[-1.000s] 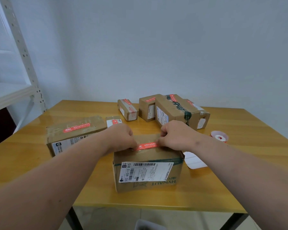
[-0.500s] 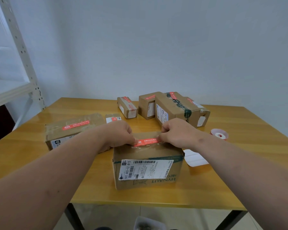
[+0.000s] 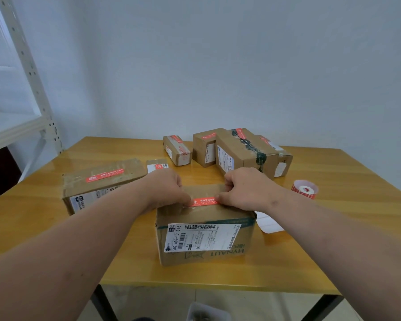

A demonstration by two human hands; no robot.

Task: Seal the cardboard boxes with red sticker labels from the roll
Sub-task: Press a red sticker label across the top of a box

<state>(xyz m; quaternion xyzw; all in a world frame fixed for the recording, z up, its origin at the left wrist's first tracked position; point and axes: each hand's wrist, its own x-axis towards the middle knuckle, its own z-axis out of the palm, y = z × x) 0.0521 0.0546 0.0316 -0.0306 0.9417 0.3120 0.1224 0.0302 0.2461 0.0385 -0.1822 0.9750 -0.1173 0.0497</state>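
Front box (image 3: 205, 237): nearest the table's (image 3: 56, 228) front edge; it serves as the landmark, with its printed shipping slip facing the camera.
Red sticker (image 3: 204, 201): lies flat along the front box's top, across the taped seam, between the two hands.
Left hand (image 3: 166, 189): on the sticker's left end, fingers curled, thumb pressing it down onto the cardboard.
Right hand (image 3: 244, 189): on the sticker's right end, fingers curled under, fingertips pinning it to the lid.
Handling: the sticker looks thin, limp and tacky, so it is best taken by its end tabs and smoothed from the middle outward; the box looks stiff and light, and its lid should bear firm pressing.
White backing paper (image 3: 267, 222): just right of the front box, flat on the table.
Sticker roll (image 3: 304, 189): farther right of the front box, standing apart.
Flat box (image 3: 102, 181): left of and behind the front box, already wearing a red sticker.
Far boxes (image 3: 227, 149): clustered behind the front box, each one showing red on top.
Progress: judging by the labels, this seems to be the last box.
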